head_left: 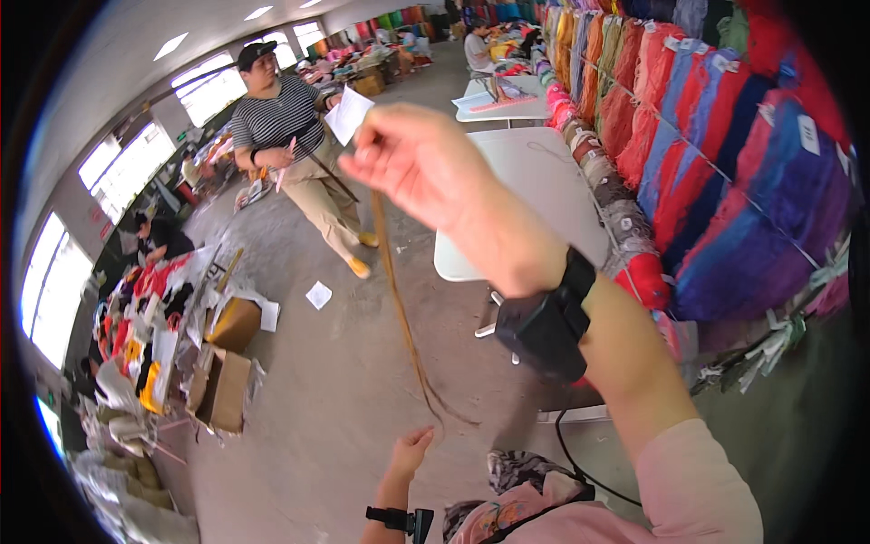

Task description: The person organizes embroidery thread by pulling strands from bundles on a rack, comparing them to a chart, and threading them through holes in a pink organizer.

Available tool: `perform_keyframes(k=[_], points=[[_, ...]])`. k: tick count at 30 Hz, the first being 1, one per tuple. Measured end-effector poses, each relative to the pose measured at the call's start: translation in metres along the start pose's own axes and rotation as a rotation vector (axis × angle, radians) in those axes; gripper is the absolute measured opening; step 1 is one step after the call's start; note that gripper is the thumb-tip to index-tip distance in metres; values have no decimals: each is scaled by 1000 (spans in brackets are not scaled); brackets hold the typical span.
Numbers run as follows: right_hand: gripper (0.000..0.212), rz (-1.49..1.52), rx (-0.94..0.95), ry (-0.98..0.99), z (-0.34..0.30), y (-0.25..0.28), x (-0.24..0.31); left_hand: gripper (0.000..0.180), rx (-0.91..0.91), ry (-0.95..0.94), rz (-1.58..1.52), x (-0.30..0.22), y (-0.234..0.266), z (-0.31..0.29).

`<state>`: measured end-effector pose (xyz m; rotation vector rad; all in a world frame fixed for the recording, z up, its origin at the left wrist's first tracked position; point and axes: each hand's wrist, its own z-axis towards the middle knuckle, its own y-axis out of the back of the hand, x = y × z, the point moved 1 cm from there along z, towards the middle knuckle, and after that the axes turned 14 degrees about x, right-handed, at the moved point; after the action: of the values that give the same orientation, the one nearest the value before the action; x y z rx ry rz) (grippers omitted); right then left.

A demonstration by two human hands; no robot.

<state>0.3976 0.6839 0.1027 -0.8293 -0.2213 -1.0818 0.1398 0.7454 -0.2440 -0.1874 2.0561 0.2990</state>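
Raised high in front of me, my right hand (412, 168) is closed in a pinch, with its fingers somewhat blurred. From it hangs a long strand of brown yarn (396, 290), which narrows toward the bottom and splits into thin loose ends. Low down, my left hand (412, 451) is also closed, thumb and fingers pressed together close beside one of those ends. Whether it grips that end is too small to see. Both wrists carry black strapped devices.
A white table (535, 163) stands ahead on the right, beside racks of coloured yarn hanks (734, 163). A person in a striped top (281, 127) stands ahead, holding a white paper (349, 115). Cardboard boxes (219, 390) and a heaped table are at left. Paper (318, 295) lies on the floor.
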Motion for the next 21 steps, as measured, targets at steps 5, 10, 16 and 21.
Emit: perform_keyframes(k=[5,10,16,21], points=[[9,-194,-108,83,46,65,32,26,54,149,-246,14,79,52],[10,-376,-207,-20,68,106,43,21,229,299,-430,14,153,124],[15,-687,-66,0,165,108,28,19,203,267,-392,-20,278,258],[14,-853,-95,-18,220,156,53,21,261,97,-178,-82,351,341]])
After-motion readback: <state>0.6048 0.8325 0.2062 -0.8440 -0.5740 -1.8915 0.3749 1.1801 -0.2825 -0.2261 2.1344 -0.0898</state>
